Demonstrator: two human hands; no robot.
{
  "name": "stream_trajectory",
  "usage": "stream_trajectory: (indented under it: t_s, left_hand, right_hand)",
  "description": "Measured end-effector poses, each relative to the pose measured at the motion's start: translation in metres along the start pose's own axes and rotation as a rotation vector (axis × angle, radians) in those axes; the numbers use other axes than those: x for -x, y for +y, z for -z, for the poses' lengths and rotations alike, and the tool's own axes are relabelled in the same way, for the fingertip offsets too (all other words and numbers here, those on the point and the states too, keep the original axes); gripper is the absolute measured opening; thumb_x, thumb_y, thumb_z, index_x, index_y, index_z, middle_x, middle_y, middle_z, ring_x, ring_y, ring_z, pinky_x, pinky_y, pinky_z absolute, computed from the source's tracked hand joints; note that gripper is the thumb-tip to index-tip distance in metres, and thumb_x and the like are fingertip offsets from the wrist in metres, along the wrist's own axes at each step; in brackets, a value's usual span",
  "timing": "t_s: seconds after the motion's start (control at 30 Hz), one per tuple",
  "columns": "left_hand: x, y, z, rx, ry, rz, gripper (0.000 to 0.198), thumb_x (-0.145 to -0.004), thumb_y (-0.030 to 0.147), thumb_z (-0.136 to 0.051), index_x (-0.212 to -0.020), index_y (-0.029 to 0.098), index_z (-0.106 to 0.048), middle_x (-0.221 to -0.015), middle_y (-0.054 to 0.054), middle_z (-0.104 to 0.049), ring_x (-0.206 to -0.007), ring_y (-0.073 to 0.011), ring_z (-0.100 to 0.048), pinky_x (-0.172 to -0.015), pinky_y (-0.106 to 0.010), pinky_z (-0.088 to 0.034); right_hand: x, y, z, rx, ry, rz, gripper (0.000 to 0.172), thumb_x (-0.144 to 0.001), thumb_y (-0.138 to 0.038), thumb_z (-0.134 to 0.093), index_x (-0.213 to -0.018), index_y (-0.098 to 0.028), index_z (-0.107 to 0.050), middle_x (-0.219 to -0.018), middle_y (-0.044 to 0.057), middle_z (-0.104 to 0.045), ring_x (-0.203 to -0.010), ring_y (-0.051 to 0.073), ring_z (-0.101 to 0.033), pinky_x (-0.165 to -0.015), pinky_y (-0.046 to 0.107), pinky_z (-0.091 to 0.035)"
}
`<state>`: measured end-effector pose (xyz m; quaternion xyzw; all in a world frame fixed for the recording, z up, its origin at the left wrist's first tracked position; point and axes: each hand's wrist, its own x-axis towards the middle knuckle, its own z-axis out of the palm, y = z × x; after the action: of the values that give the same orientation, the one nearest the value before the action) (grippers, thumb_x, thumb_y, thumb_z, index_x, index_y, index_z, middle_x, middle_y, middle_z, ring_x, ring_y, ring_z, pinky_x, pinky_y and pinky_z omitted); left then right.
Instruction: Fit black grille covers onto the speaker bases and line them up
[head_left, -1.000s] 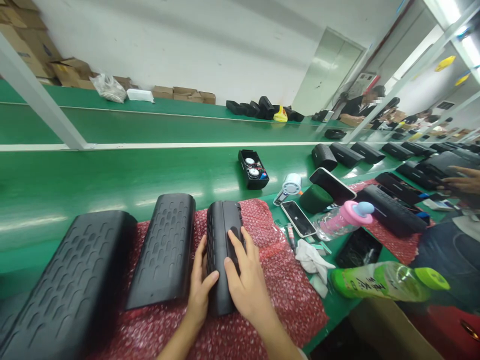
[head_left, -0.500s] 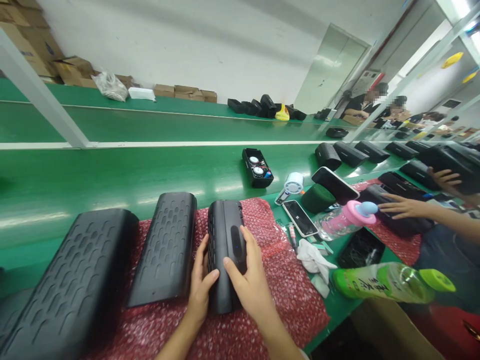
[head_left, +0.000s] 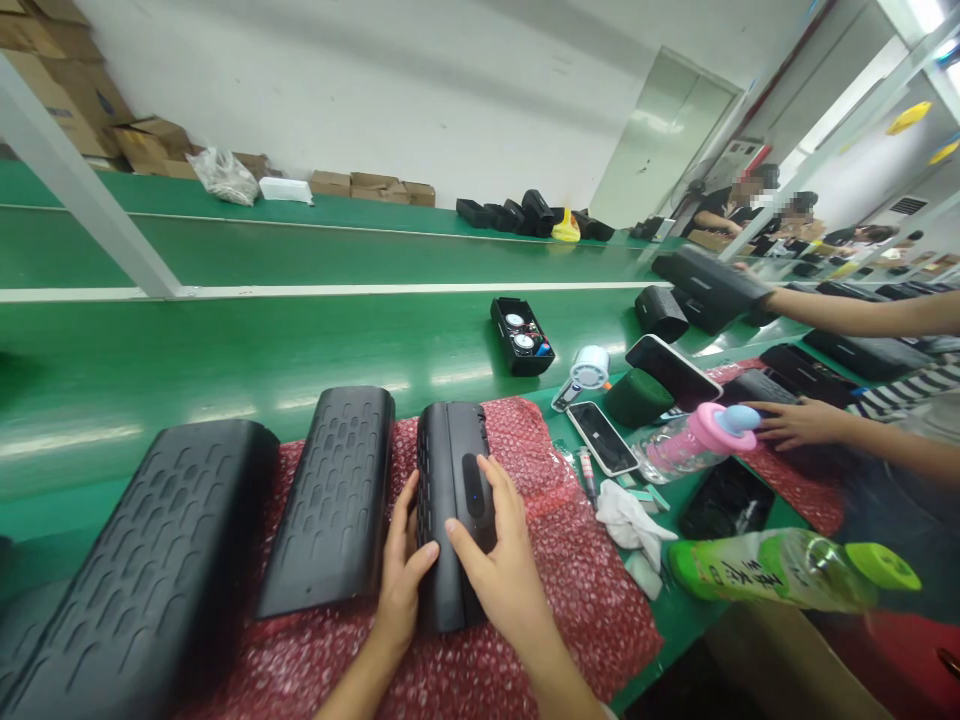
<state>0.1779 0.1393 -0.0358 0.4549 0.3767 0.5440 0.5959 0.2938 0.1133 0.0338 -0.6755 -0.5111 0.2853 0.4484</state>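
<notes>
Between my two hands stands a black portable speaker (head_left: pixel 441 480), narrow side up, on red bubble wrap (head_left: pixel 577 590). A small blue light shows on its oval control panel. My left hand (head_left: pixel 403 560) holds the speaker's left side, thumb on the near part of its face. On the opposite side, my right hand (head_left: pixel 499 545) grips it with fingers along the panel and the thumb across the top face. Just left lies a black perforated speaker cover or housing (head_left: pixel 330 500), and beyond it a larger black one (head_left: pixel 142 560) with the same dimpled pattern.
An opened speaker housing (head_left: pixel 523 337) with wired drivers sits on the green belt (head_left: pixel 300 340). Right of the wrap are a phone (head_left: pixel 602 438), a pink-capped bottle (head_left: pixel 694 440), white tissue (head_left: pixel 630 515) and a green drink bottle (head_left: pixel 780 570). A co-worker's arms (head_left: pixel 862 310) reach in at right.
My hands keep their hold on the speaker almost unmoved. At right, the co-worker's arm has carried a black speaker leftward to the belt. The opened housing has shifted slightly right.
</notes>
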Motion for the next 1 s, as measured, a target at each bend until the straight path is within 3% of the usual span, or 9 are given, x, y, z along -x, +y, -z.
stream_trajectory:
  t_s: [0.13,0.4,0.7,1.0]
  left_hand:
    - [0.0,0.0,-0.001,0.0,0.006,-0.004,0.066,-0.081,0.042,-0.059,-0.142,0.028,-0.036,-0.151,0.0,-0.03,-0.139,-0.0216,-0.028,-0.113,-0.028,-0.027]
    - [-0.001,0.001,-0.001,-0.006,0.002,-0.011,0.065,-0.082,0.043,-0.059,-0.141,0.029,-0.037,-0.151,0.002,-0.031,-0.138,-0.0166,-0.03,-0.11,-0.021,-0.028]
    - [-0.002,0.0,-0.002,-0.001,0.01,-0.001,0.065,-0.081,0.041,-0.06,-0.141,0.029,-0.037,-0.151,0.003,-0.03,-0.139,-0.018,-0.027,-0.112,-0.023,-0.026]
    - [-0.001,-0.001,0.001,-0.023,0.002,0.006,0.065,-0.081,0.042,-0.06,-0.14,0.03,-0.037,-0.151,0.003,-0.029,-0.14,-0.018,-0.026,-0.112,-0.023,-0.027]
  right_hand:
    - [0.0,0.001,-0.001,0.007,0.0,0.007,0.059,-0.084,-0.029,-0.053,-0.14,-0.027,-0.035,-0.149,0.006,-0.031,-0.139,0.024,-0.025,-0.116,0.052,-0.022]
    - [-0.002,-0.001,0.0,0.032,0.014,0.015,0.057,-0.083,-0.03,-0.053,-0.139,-0.027,-0.038,-0.147,0.006,-0.033,-0.139,0.026,-0.027,-0.115,0.052,-0.024]
    - [-0.003,-0.013,0.001,0.263,-0.101,-0.025,0.063,-0.086,-0.033,-0.048,-0.146,-0.02,-0.032,-0.154,0.009,-0.019,-0.14,0.032,-0.021,-0.113,0.055,-0.026]
    - [-0.003,-0.014,-0.001,0.268,-0.105,-0.039,0.063,-0.086,-0.034,-0.045,-0.146,-0.02,-0.031,-0.154,0.008,-0.018,-0.14,0.03,-0.019,-0.114,0.052,-0.024]
